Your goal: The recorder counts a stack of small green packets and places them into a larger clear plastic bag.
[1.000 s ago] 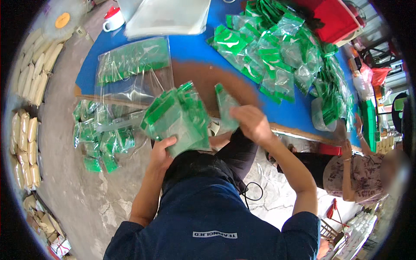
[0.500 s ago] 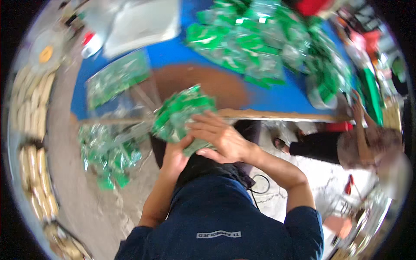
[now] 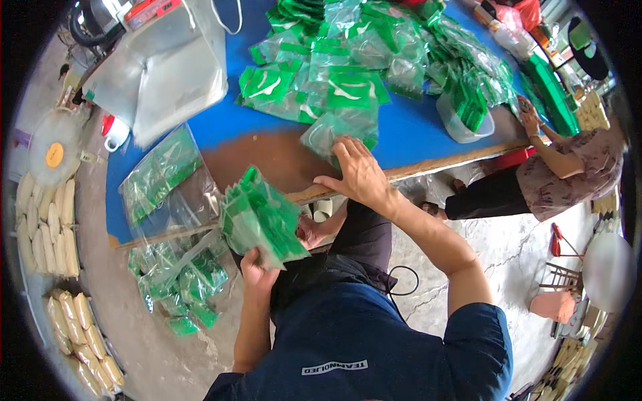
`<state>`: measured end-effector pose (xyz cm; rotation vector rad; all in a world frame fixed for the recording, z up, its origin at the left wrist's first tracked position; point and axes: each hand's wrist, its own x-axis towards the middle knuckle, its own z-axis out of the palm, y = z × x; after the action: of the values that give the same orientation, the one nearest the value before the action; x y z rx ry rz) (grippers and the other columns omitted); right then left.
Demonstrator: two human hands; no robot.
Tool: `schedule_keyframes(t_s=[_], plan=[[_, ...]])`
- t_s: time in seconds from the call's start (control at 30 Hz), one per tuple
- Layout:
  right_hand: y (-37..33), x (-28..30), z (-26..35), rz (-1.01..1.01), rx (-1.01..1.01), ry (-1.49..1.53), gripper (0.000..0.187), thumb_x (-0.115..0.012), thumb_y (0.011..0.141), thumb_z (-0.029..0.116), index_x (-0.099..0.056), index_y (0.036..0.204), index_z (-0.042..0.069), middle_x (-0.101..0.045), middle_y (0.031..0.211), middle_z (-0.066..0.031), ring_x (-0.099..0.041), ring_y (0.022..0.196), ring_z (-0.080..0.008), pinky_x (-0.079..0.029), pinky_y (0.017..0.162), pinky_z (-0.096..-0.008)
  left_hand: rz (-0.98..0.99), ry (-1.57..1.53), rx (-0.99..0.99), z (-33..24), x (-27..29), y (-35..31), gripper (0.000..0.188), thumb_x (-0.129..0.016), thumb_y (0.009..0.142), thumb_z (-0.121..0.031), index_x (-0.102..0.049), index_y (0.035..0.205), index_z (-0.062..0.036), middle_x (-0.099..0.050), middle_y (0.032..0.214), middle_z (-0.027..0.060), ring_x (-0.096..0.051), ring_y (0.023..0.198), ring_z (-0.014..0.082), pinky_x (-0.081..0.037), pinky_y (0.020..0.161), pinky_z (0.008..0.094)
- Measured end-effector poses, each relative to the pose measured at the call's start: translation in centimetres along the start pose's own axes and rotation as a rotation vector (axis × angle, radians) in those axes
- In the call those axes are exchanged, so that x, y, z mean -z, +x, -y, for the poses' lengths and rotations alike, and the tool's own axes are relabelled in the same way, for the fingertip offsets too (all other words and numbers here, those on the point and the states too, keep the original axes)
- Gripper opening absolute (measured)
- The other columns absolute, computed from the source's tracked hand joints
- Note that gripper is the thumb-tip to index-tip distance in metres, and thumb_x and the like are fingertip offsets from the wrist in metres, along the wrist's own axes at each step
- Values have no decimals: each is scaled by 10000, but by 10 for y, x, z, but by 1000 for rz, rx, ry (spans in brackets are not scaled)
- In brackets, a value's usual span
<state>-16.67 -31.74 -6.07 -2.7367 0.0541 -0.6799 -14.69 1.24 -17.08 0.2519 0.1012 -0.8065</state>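
Green-and-clear plastic packets [image 3: 261, 217], a fanned bundle of them, are in the person's left hand [image 3: 258, 271], pinched at the lower edge just off the near side of the tabletop [image 3: 409, 130]. The right hand [image 3: 361, 175] is spread, thumb wide of the fingers, fingertips on a single packet [image 3: 319, 137] at the edge of the heap; I can't tell from here whether it is gripped.

They look light, thin and limp, hardly fragile but probably slick, so a loose bundle could slide apart. I'd hold the stack across its width, thumb on top and fingers beneath, and lift a single one by a free corner.

Farther out, a big heap of packets [image 3: 354, 90] covers the far side, with more standing in a translucent tub [image 3: 483, 128] at right. To the left, a large clear bag [image 3: 164, 177] with packets inside overhangs the edge, near a red-lidded white mug [image 3: 116, 137].
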Motion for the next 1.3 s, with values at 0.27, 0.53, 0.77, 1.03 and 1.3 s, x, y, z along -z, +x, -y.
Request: schedule_keyframes(t_s=[0.27, 0.53, 0.77, 1.03, 1.3], plan=[[-2, -25, 24, 208, 412, 447, 216, -582, 767, -59, -570, 969, 19, -595, 1219, -158, -548, 1215, -331, -403, 1070, -498, -88, 79, -49, -19, -16, 3, 582, -660, 800, 5, -479, 1353, 16, -574, 1334, 155, -544, 1245, 316, -393, 1106, 483], [78, -21, -69, -174, -60, -153, 515, -719, 841, 306, -573, 1287, 96, -595, 1282, -149, -552, 1168, -340, -442, 1002, -464, -291, 245, -82, -2, -23, 14, 470, -526, 903, -123, -473, 1350, 12, -572, 1305, 165, -566, 1193, 333, -447, 1045, 496], [52, -7, -7, -403, -371, 526, 214, -651, 882, 55, -586, 1082, 13, -651, 883, -144, -642, 743, -238, -511, 655, -361, 109, 50, -52, 13, -30, 10, 632, -587, 856, -309, -447, 1420, -59, -530, 1397, 146, -501, 1279, 370, -335, 1115, 594], [12, 2, 44, 145, -273, 601, 387, -587, 962, 339, -618, 1083, -27, -657, 944, -202, -630, 839, -268, -502, 774, -445, 48, -98, -79, 6, 4, 23, 539, -574, 926, -324, -478, 1394, -74, -510, 1426, 122, -466, 1323, 326, -332, 1120, 578], [9, -12, -11, -47, 13, -114, 665, -689, 830, 504, -547, 1134, -69, -554, 1232, -237, -518, 1195, -410, -428, 1015, -502, -80, 86, -53, 3, -5, -11, 513, -615, 874, -282, -543, 1340, -80, -581, 1352, 104, -527, 1259, 329, -384, 1075, 558]])
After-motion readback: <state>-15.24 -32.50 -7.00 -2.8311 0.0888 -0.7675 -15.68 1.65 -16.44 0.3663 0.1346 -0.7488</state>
